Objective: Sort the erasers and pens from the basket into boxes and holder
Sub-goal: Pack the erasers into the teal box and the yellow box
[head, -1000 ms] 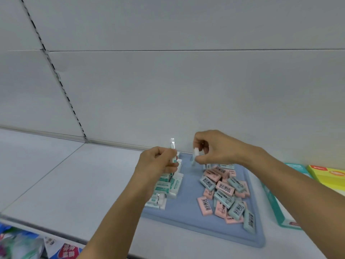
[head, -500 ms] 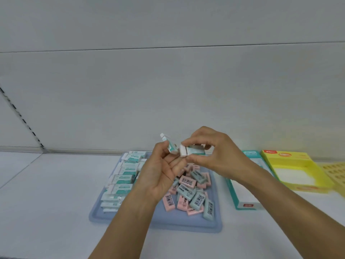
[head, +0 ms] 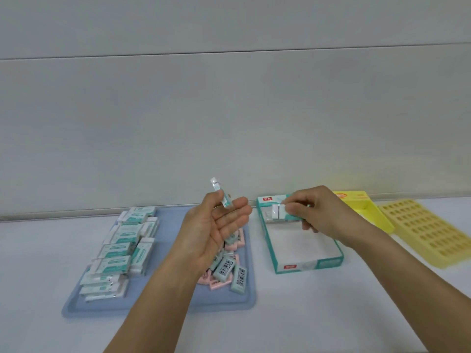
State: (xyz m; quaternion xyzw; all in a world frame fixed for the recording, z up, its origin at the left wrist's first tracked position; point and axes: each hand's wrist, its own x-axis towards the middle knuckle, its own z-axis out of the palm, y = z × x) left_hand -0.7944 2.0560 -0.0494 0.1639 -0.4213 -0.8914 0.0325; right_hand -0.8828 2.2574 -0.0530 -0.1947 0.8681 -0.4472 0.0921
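A pale white bench (head: 38, 250) running along a grey wall carries, from left to right, a blue tray (head: 163, 305) heaped with erasers, a teal-edged open box (head: 308, 265), a yellow box (head: 367, 210) behind it, and a yellow holder (head: 428, 230) pierced with rows of holes.

Both forearms were bare, with no sleeves in view. The left hand (head: 216, 230) and right hand (head: 318, 212) wore no gloves. No rings or watch showed on either.
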